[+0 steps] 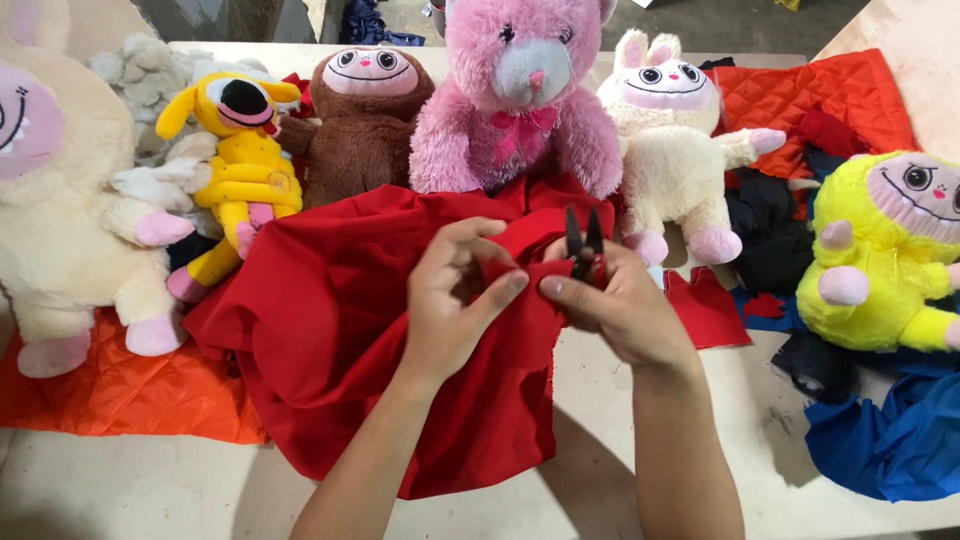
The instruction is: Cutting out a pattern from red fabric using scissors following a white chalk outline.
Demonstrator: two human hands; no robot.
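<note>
A large piece of red fabric (330,320) lies crumpled on the table in front of me. My left hand (455,300) pinches a fold of it near the middle. My right hand (615,305) grips the same fold from the other side and also holds small black thread snips (583,240), whose blades point up and away from me. The two hands nearly touch at the fingertips.
Plush toys line the back: a cream one (60,190), a yellow dog (245,170), a brown one (365,115), a pink bear (515,100), a cream bunny (675,140), a yellow one (885,250). Orange quilted fabric (110,395), blue cloth (890,440) and a red scrap (705,310) lie around.
</note>
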